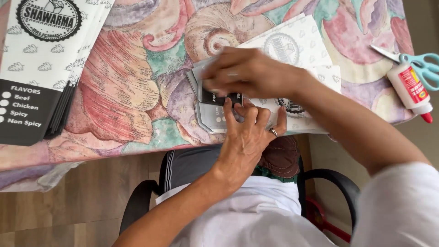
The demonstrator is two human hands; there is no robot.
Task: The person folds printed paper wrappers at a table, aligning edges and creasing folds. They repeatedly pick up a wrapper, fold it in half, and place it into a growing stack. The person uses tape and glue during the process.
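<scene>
I'm mid-fold on a paper sleeve point(215, 110) lying on the surface point(137, 91) near its edge: my left hand point(249, 130) presses it flat, fingers spread; my right hand point(249, 73) pinches its flap. Next, I judge, a firm crease.

Scissors point(418, 61), glue bottle point(410, 88), floral tablecloth point(123, 91)

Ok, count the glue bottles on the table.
1: a white glue bottle with a red cap at the table's right edge, beside the teal scissors. Others may sit out of view.
</scene>
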